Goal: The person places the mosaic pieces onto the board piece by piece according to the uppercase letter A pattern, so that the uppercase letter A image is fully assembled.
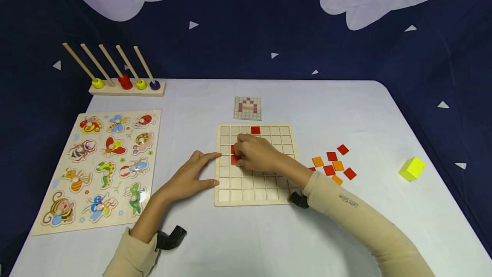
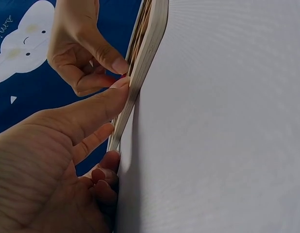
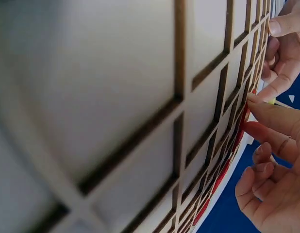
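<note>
We see the right hand (image 1: pixel 256 152) reach over a square wooden grid board (image 1: pixel 256 195), hiding several cells, its thumb and finger pinching a red tile (image 3: pixel 245 116) of which only slivers show. We cannot tell from above which cell that tile sits in. The left hand (image 1: pixel 189 179) is well apart from it, thumb and forefinger spread against the board's left edge. Two red tiles peek out beside the right fingertips, one largely covered; another lies uncovered in the far row.

In the left wrist view we get the board nearly edge-on, its cells unreadable; in the right wrist view the nearest cells blur. The forearms run out of frame, and the right sleeve (image 1: pixel 369 221) partly hides one tile in the loose red and orange pile (image 1: pixel 331 157).

We read "LetsSlim" on that sleeve; lettering on the backdrop (image 2: pixel 24 102) is cut off and illegible. The board lies flat in the table's (image 1: pixel 246 243) middle, sides about equal, so we find no long axis; its far edge faces a pattern card (image 1: pixel 247 114).
</note>
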`<state>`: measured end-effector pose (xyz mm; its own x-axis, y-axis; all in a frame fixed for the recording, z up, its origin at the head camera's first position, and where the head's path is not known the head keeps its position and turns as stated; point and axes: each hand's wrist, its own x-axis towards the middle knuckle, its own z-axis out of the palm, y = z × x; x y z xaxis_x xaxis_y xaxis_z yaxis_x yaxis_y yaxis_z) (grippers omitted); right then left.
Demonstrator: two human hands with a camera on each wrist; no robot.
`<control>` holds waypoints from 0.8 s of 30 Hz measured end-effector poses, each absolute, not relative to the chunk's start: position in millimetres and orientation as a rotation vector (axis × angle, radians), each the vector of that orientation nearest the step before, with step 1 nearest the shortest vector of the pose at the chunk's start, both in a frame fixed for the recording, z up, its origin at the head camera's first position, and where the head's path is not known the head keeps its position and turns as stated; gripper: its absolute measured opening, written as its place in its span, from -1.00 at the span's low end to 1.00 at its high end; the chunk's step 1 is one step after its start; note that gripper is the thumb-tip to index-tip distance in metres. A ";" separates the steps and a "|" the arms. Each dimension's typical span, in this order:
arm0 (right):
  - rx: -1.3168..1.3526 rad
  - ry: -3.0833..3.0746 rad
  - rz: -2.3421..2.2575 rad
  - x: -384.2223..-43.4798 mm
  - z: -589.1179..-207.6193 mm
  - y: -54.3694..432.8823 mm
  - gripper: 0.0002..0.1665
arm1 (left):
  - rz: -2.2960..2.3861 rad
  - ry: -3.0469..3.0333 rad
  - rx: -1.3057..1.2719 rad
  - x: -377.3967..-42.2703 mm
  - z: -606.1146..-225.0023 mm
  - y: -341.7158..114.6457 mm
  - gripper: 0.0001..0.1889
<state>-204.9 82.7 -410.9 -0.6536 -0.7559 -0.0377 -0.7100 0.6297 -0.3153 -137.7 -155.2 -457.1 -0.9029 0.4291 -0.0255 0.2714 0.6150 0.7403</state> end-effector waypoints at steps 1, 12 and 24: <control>-1.202 2.683 -0.413 -204.5 -410.3 82.1 -0.81 | 1.159 2.638 0.580 -137.9 -456.7 -154.9 -0.24; -1.123 2.711 -0.426 -198.1 -404.0 90.9 -0.64 | 1.164 2.629 0.561 -136.6 -456.0 -153.9 -0.23; -0.900 2.765 -0.567 -179.1 -387.6 188.5 -0.64 | 1.158 2.624 0.542 -136.6 -453.3 -154.1 -0.22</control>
